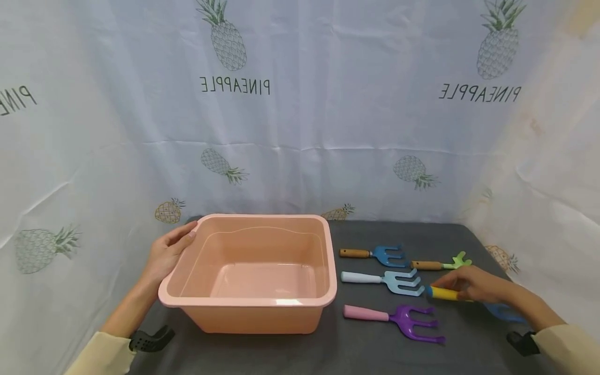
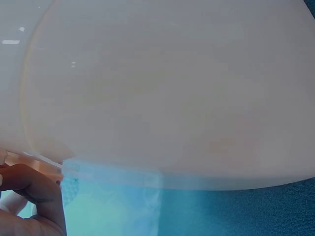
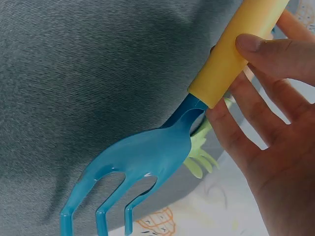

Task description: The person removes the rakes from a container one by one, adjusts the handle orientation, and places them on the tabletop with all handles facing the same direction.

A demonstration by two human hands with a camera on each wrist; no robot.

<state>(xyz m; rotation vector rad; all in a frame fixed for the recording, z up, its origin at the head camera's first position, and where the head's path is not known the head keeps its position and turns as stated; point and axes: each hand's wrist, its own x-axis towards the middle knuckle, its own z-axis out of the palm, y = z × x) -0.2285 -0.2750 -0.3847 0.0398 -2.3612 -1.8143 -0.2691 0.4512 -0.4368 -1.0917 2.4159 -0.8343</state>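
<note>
A pink plastic tub (image 1: 253, 315) stands at the left of the dark grey table (image 1: 469, 354). My left hand (image 1: 166, 252) holds its left rim, thumb on top. In the left wrist view the tub's wall (image 2: 162, 88) fills the frame and curled fingers (image 2: 34, 196) sit under the rim. My right hand (image 1: 469, 285) pinches the yellow handle of a blue hand rake (image 1: 442, 294) at the right, its blue tines pointing toward me. The right wrist view shows the rake (image 3: 142, 162) held just above the cloth, with the thumb of my right hand (image 3: 266, 64) pressed on the handle.
Right of the tub lie several more hand rakes: a blue one with a brown handle (image 1: 375, 254), a green one with a brown handle (image 1: 440, 264), a light-blue one with a white handle (image 1: 384, 279) and a purple one with a pink handle (image 1: 394, 316). A pineapple-print curtain (image 1: 300, 104) surrounds the table.
</note>
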